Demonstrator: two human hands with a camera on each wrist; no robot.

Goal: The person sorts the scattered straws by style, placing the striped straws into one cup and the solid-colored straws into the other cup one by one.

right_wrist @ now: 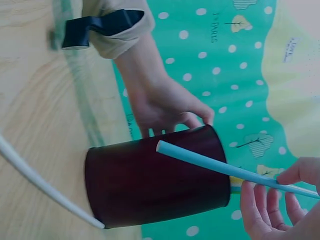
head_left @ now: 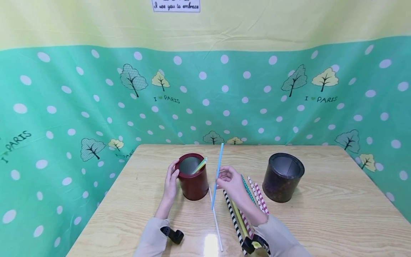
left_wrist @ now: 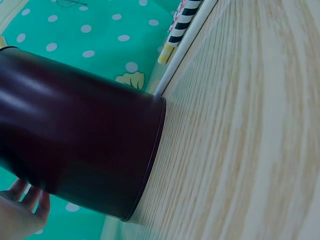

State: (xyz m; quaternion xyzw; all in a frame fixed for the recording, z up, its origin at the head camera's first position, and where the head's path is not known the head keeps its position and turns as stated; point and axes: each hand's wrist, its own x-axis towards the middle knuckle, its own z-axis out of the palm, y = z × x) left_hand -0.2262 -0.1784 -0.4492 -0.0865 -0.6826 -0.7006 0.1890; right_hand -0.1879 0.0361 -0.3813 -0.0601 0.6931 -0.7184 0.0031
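Note:
My left hand (head_left: 171, 182) holds the left side of a dark red canister (head_left: 194, 187), its thumb near the rim. The canister stands upright on the table, its mouth facing up. Inside it lean a few straws (head_left: 200, 165), yellow and green-toned, their tops poking over the right rim. To the right of the canister, my right hand (head_left: 233, 184) pinches a light blue straw (head_left: 220, 160) between thumb and fingers. The blue straw (right_wrist: 200, 159) is held slanted in the air, and in the right wrist view it crosses in front of the canister (right_wrist: 155, 187).
A white straw (head_left: 217, 228) lies on the wooden table (head_left: 128, 200) beside the canister. Under and beside my right forearm lie several straws: black-and-white striped (head_left: 234, 217), yellow, pink-striped (head_left: 260, 196) and teal dotted ones. A black canister (head_left: 279, 184) stands further right. A patterned curtain (head_left: 192, 82) hangs behind.

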